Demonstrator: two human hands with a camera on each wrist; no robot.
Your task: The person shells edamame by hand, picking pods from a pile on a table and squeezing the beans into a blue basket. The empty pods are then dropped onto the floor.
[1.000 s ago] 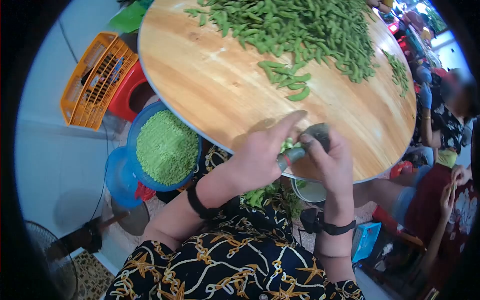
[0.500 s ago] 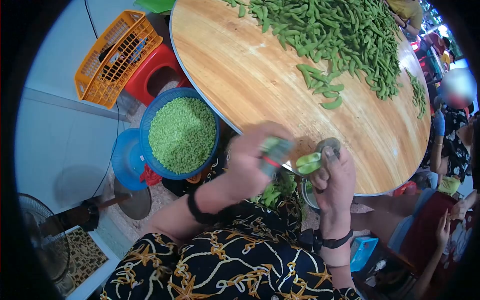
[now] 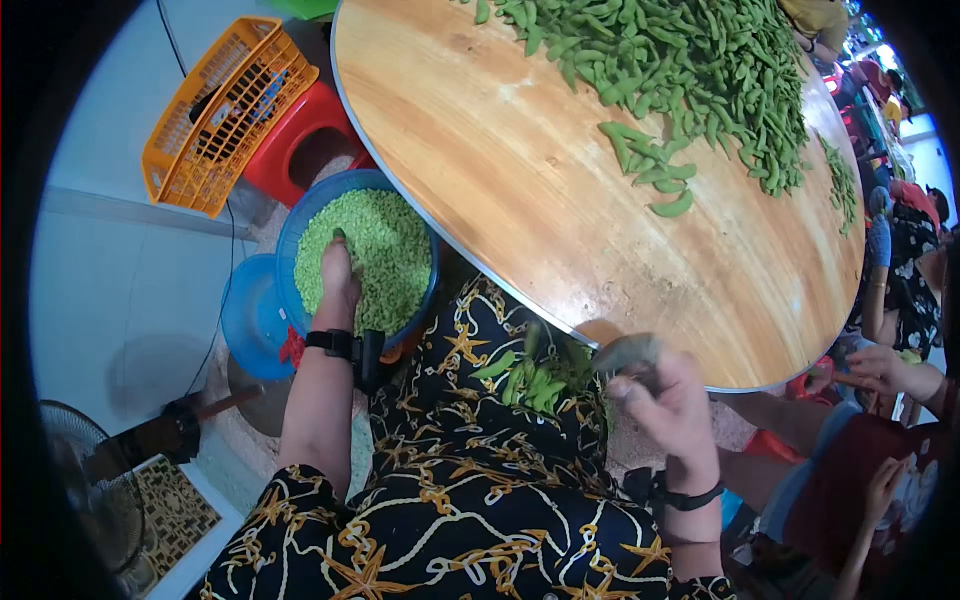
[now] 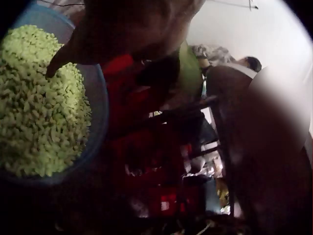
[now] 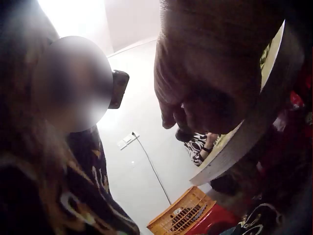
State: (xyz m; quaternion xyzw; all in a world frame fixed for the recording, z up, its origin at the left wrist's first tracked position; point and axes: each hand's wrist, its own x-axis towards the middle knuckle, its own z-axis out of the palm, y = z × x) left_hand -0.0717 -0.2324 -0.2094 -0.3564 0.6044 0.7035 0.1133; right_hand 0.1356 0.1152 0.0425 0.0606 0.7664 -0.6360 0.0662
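My left hand [image 3: 340, 280] is over the shelled green beans [image 3: 385, 250] filling a blue basket [image 3: 287, 245], with its dark-covered thumb tip showing. In the left wrist view a finger of the left hand [image 4: 132, 29] points down at the beans [image 4: 44, 107]. My right hand [image 3: 670, 400], blurred, is at the near edge of the round wooden table [image 3: 520, 190], dark coverings on its fingers and thumb. No pod shows in it. Green pods [image 3: 540, 385] lie on my patterned lap, just left of this hand. In the right wrist view the right hand [image 5: 210, 73] is in shadow.
A large heap of bean pods [image 3: 690, 90] covers the table's far side, with a few pods [image 3: 650, 170] nearer. Left stand an orange crate [image 3: 225, 120], a red stool [image 3: 300, 140], a blue basin [image 3: 250, 320] and a fan [image 3: 85, 490]. Another person [image 3: 850, 500] sits at right.
The left hand has left the other hand and moved left and down to the bean basket. The opened pod seen in the right hand half a second ago no longer shows there.
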